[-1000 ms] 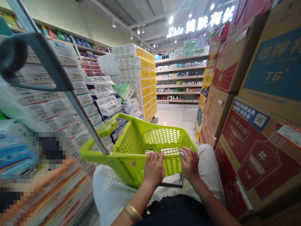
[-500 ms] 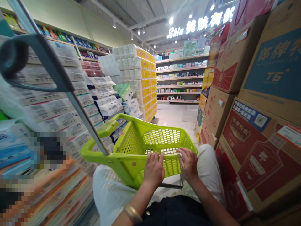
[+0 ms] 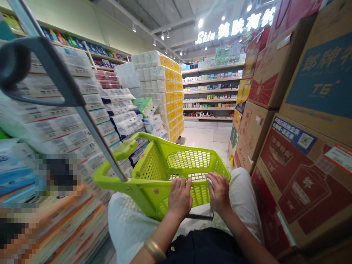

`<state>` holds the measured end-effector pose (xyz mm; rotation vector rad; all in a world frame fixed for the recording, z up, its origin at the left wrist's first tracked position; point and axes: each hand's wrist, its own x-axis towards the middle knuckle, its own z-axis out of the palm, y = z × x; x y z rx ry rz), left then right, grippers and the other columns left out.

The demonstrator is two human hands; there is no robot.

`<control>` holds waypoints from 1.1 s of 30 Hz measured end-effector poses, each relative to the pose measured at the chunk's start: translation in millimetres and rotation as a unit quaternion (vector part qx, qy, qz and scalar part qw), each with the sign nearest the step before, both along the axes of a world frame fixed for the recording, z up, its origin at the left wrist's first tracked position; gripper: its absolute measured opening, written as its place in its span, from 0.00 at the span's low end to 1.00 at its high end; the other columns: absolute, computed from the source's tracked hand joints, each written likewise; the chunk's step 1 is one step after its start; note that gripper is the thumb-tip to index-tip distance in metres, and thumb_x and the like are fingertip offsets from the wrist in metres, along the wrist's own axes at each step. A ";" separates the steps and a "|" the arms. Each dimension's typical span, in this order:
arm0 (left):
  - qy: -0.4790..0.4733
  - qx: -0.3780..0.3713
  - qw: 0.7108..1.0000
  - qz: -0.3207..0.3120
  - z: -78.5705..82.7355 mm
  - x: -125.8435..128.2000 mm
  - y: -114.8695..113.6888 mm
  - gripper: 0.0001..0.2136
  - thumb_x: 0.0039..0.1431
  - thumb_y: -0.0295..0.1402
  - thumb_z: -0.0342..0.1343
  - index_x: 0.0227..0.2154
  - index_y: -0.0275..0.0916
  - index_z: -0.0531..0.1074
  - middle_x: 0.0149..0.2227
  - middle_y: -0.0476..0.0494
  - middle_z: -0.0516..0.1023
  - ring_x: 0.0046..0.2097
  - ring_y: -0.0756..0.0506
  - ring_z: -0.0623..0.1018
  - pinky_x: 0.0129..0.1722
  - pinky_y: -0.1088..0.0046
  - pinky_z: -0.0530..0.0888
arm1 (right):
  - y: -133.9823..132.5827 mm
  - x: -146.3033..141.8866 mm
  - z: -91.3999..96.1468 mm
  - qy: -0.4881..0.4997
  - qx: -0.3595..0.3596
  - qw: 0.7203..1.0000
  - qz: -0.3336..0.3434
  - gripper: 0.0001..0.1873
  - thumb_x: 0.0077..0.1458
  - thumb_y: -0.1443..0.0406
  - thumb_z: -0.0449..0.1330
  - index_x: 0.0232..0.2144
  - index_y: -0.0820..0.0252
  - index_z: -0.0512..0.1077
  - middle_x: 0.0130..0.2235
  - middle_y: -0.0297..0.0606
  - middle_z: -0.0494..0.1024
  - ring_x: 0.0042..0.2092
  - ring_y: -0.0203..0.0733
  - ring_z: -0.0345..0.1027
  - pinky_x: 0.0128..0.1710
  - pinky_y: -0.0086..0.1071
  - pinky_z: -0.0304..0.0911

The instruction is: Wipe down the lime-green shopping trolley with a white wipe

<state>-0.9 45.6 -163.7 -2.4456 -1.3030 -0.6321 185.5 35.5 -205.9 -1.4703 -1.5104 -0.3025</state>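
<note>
Left hand (image 3: 180, 198), right hand (image 3: 219, 193), both gripping lime basket (image 3: 150, 167)

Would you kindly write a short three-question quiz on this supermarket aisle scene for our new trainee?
1. Which hand wears the gold-coloured bangle?
2. True or false: the cardboard cartons are stacked on the person's right side.
3. What colour is the plastic shopping basket in front of the person?

Key: 1. The left hand. 2. True. 3. Lime green.
</note>
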 end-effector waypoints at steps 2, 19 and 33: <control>0.000 -0.002 1.000 0.001 0.0 0.1 -0.2 0.27 0.52 0.26 0.54 0.57 0.38 0.64 0.49 0.38 0.71 0.54 0.37 0.67 0.63 0.53 0.59 | 3.1 10.9 -2.9 0.025 0.007 0.998 -0.057 0.16 0.64 0.65 0.48 0.45 0.56 0.74 0.49 0.43 0.78 0.53 0.49 0.67 0.57 0.47 0.53; -0.003 -0.006 1.000 0.000 0.4 0.1 -0.8 0.27 0.52 0.26 0.54 0.58 0.38 0.64 0.49 0.38 0.71 0.54 0.37 0.67 0.62 0.52 0.60 | 2.4 9.6 -3.9 0.032 -0.002 0.995 -0.093 0.15 0.64 0.65 0.49 0.44 0.54 0.76 0.49 0.42 0.78 0.52 0.50 0.67 0.56 0.48 0.49; -0.007 -0.001 1.000 -0.007 -0.5 -1.3 0.2 0.27 0.52 0.25 0.54 0.58 0.39 0.64 0.49 0.38 0.71 0.54 0.37 0.67 0.62 0.52 0.60 | 0.2 2.9 -1.8 0.005 -0.013 1.000 -0.028 0.15 0.63 0.66 0.50 0.46 0.51 0.75 0.50 0.38 0.78 0.54 0.47 0.68 0.59 0.45 0.46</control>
